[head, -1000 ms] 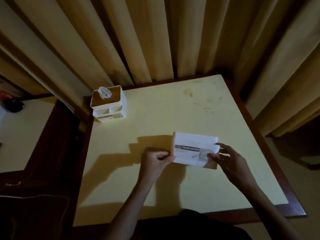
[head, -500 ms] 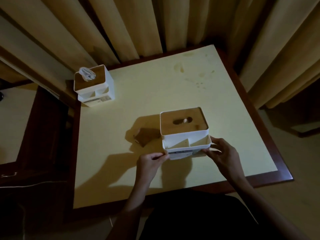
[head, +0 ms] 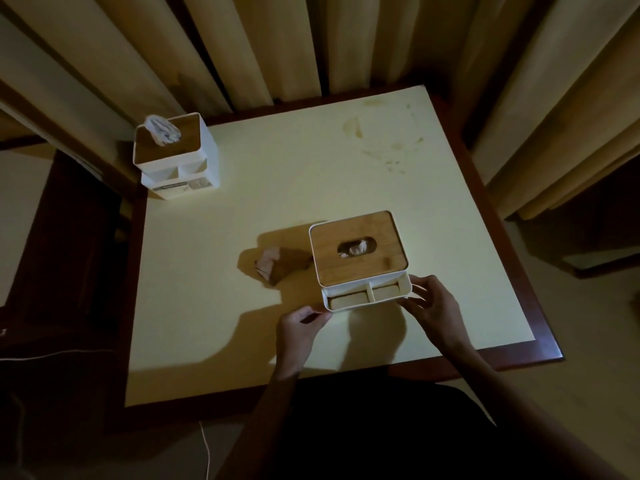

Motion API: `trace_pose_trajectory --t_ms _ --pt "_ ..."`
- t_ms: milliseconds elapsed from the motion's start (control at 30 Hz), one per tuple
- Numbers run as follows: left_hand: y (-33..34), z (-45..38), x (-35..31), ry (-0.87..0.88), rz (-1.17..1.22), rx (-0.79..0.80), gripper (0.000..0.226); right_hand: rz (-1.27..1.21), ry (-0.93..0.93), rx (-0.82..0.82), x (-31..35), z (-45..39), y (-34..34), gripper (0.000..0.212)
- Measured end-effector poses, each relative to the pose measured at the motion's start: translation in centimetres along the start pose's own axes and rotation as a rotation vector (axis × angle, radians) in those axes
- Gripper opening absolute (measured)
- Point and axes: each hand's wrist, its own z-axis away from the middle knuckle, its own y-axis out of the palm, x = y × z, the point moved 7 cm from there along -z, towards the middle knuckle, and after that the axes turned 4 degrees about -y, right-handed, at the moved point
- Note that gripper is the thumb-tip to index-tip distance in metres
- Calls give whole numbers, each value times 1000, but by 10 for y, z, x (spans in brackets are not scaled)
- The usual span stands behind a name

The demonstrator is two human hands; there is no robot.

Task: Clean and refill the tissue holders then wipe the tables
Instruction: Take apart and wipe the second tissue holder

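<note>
tissue holder (head: 358, 252) upright on tabletop (head: 277, 188), near its front edge, wooden lid on | my left hand (head: 299, 329) fingers pinch its front-left corner | my right hand (head: 433, 306) fingers curl on its front-right corner | second tissue holder (head: 175, 155) at far-left corner, tissue sticking up
</note>
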Motion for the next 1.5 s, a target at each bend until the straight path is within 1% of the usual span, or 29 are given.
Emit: trace_pose_trajectory --t_ms 67,133,200,300,367,433,533,633,700,767,833,1067,1233,1333,1500 --pt "-8 -3 -4 -13 -23 -51 13 38 -12 41 3 -3 -2 32" --pt "-23 -8 -11 11 -95 -167 15 124 -33 38 9 -4 -7 41" --pt "-38 -11 -34 136 -122 -280 11 175 -73 -15 19 -7 -14 45" --pt "-42 -12 -90 435 -234 -384 9 210 -195 -60 45 -15 -17 44" --pt "-30 -15 -126 586 -328 -357 9 251 -275 -23 62 -25 -11 45" --pt "-10 -21 -153 649 -431 -262 10 309 -301 32 70 -36 -1 51" --pt "26 -32 -169 647 -673 -51 10 403 -244 84 66 -47 12 53" --pt "50 -37 -169 627 -869 63 12 438 -194 116 57 -46 21 55" --pt "58 -37 -169 625 -911 80 13 426 -190 104 55 -44 22 56" --pt "61 -35 -171 627 -906 85 14 414 -183 99 54 -43 22 56" --pt "63 -33 -171 654 -925 85 15 424 -184 99 54 -43 22 56" --pt "72 -23 -177 803 -1068 24 15 396 -182 104 52 -42 24 55" --pt "76 -18 -177 898 -1099 -12 17 374 -199 87 49 -43 23 55" --pt "74 -21 -175 907 -1066 -11 15 364 -185 83 51 -42 23 56" --pt "59 -31 -172 839 -915 19 8 355 -177 94 51 -42 24 56"
